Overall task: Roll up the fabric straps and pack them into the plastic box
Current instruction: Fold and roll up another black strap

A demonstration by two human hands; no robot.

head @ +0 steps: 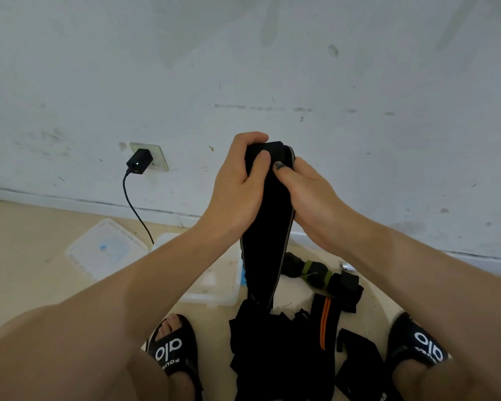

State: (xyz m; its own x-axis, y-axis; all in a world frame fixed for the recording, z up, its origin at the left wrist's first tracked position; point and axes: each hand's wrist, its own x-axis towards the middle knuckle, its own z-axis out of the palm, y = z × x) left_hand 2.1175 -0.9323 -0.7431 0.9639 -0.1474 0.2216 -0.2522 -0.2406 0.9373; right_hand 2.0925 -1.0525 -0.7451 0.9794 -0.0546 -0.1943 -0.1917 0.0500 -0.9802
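Both hands are raised in front of the wall, holding a wide black fabric strap with grey edges. My left hand grips the strap's rolled top end, thumb pressed on it. My right hand pinches the same roll from the right side. The rest of the strap hangs down to a heap of black straps on the floor between my feet. The clear plastic box stands on the floor behind my left forearm, partly hidden.
The box's clear lid lies on the floor to the left. A black charger is plugged into a wall socket, its cable running down to the floor. Rolled black-and-green straps and an orange-striped strap lie right of the heap. I wear black sandals.
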